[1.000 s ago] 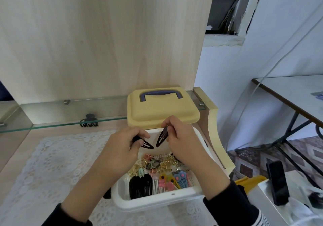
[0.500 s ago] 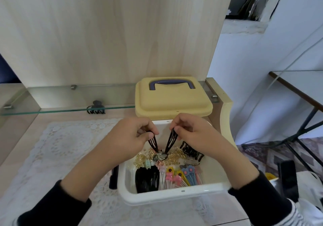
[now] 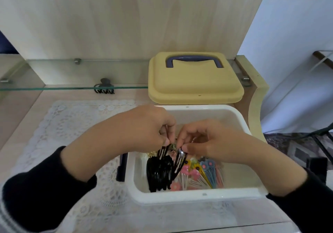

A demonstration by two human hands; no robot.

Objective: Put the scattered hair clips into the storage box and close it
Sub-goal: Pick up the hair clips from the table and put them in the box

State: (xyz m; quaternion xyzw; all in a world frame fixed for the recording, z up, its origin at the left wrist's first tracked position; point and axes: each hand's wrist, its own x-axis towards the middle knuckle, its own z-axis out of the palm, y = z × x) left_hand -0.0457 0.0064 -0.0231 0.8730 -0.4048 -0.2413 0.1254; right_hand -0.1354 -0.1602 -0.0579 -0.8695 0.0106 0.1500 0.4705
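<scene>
A white storage box (image 3: pixel 180 197) stands open on a lace mat, with black snap clips (image 3: pixel 158 175) and coloured clips (image 3: pixel 203 173) inside. Its yellow lid (image 3: pixel 194 81) with a purple handle lies behind it. Over the box, my left hand (image 3: pixel 142 128) pinches a black snap clip (image 3: pixel 162 151) by its top. Beside it my right hand (image 3: pixel 212 140) pinches another black snap clip (image 3: pixel 179 164), which hangs down. A black claw clip (image 3: pixel 104 88) sits on the glass shelf at the back left. A dark clip (image 3: pixel 121 167) lies on the mat by the box's left wall.
The lace mat (image 3: pixel 72 124) covers a wooden dresser top. A glass shelf (image 3: pixel 54 88) runs along the wooden back panel. The dresser's right edge (image 3: pixel 255 106) drops to a tiled floor. A dark object (image 3: pixel 317 167) stands at the right.
Both hands have lowered their black clips deeper into the box, towards the pile of black clips. The view has tilted down and closer.
</scene>
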